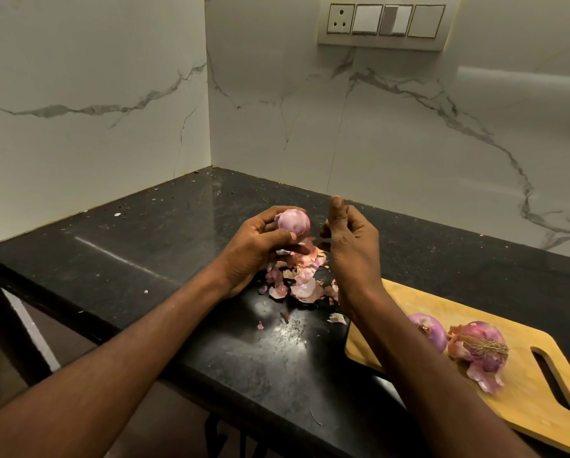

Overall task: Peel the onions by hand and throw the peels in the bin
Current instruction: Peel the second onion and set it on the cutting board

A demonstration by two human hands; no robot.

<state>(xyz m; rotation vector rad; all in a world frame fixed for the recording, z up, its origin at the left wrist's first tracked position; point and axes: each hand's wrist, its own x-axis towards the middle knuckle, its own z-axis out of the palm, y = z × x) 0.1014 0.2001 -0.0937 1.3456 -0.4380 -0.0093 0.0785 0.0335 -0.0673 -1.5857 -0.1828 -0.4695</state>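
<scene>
Here the left hand (260, 246) grips the onion (293, 223) from the left side & below, fingers curled round it, holding it above the peel pile (296, 279) on the black surface (164, 246). The onion sits at the fingertips, its bare pinkish side facing right, towards the right hand (349, 239). That hand is just beside it, not touching, thumb up and fingers bent; a small dark scrap shows near its fingertips, but I cannot tell if it pinches a peel or holds nothing. So the onion lies left of the right hand, near the same height, w/ only a small gap between. I judge the next pull comes from the right hand, bc it is free & nearest to the exposed side. The onion looks round, so a long axis is hard to tell. On the cutting board (524, 404) at the right, well apart from both hands, rest a smooth onion (429, 328) & a half-peeled onion (481, 352) w/ loose skin. No bin is visible, the peels are not thrown yet
</scene>
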